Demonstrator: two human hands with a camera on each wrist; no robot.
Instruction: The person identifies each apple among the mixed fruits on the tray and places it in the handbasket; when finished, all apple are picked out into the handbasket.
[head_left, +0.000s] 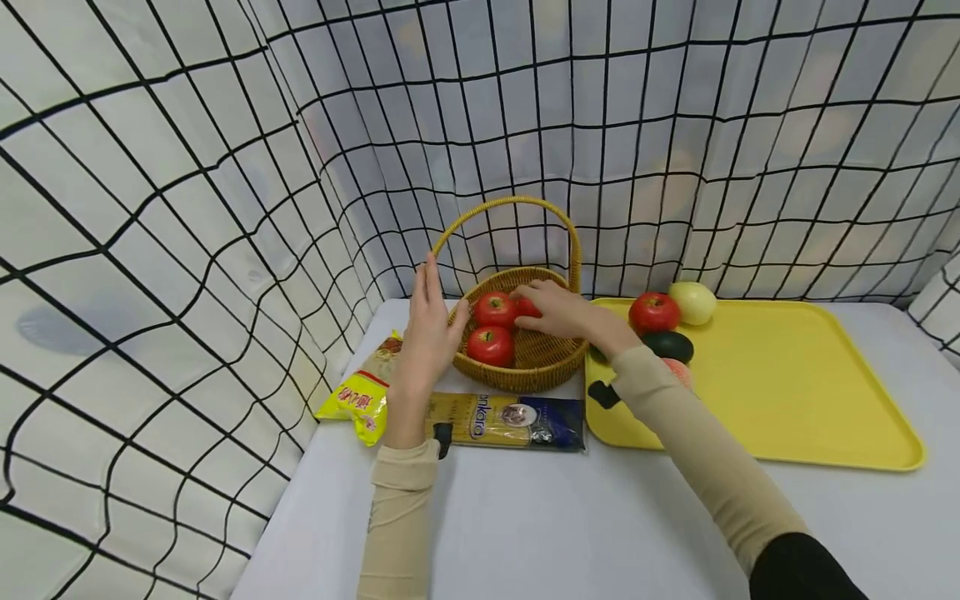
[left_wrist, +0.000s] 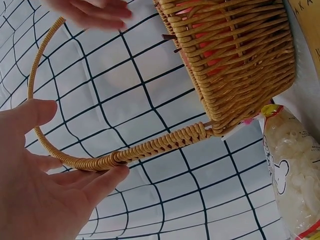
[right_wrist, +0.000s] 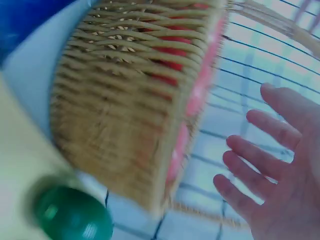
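A wicker basket [head_left: 521, 379] with a tall looped handle [head_left: 517, 200] holds three red apples [head_left: 491, 346]. My left hand [head_left: 429, 333] is raised at the basket's left side. In the left wrist view its extended fingers [left_wrist: 107, 182] touch the handle from outside, the thumb apart from them. My right hand [head_left: 551, 310] reaches over the basket's right rim, overlapping the right-hand apple in the head view. The right wrist view shows that hand [right_wrist: 280, 165] with fingers spread and nothing between them, beside the basket's opening.
A yellow tray [head_left: 810, 375] at the right bears a red apple [head_left: 654, 312], a pale yellow-green fruit [head_left: 692, 302], a dark green oval item [head_left: 670, 347] and a pinkish fruit [head_left: 678, 372]. A spaghetti pack [head_left: 495, 421] and yellow bag [head_left: 360, 396] lie near the basket. Black netting surrounds the table.
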